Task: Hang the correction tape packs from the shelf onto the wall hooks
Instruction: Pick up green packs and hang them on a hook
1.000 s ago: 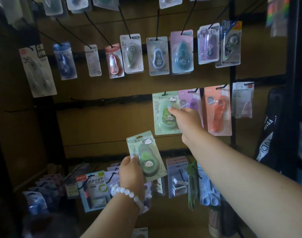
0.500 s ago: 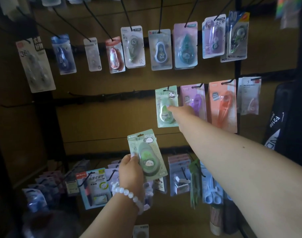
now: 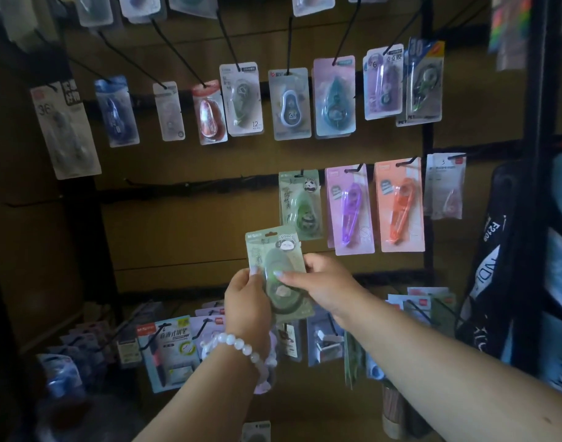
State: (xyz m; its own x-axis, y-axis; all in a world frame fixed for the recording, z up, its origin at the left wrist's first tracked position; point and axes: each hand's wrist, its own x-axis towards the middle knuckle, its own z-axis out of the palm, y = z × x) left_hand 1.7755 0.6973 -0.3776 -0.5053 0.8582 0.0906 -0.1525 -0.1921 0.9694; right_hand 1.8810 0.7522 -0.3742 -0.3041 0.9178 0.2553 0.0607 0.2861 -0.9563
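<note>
Head view: a green pack (image 3: pixel 275 260) is held by both hands.

It is pinched by the left hand (image 3: pixel 246 301) and right hand (image 3: pixel 321 282), below a hung green pack (image 3: pixel 300 202). Light, stiff card; best held by its edges, under the top hole.

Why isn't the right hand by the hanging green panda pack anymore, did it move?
Yes. The right hand came down and leftward from the hanging green pack on the wall hook. Now it holds the other green pack together with the left hand.
</note>
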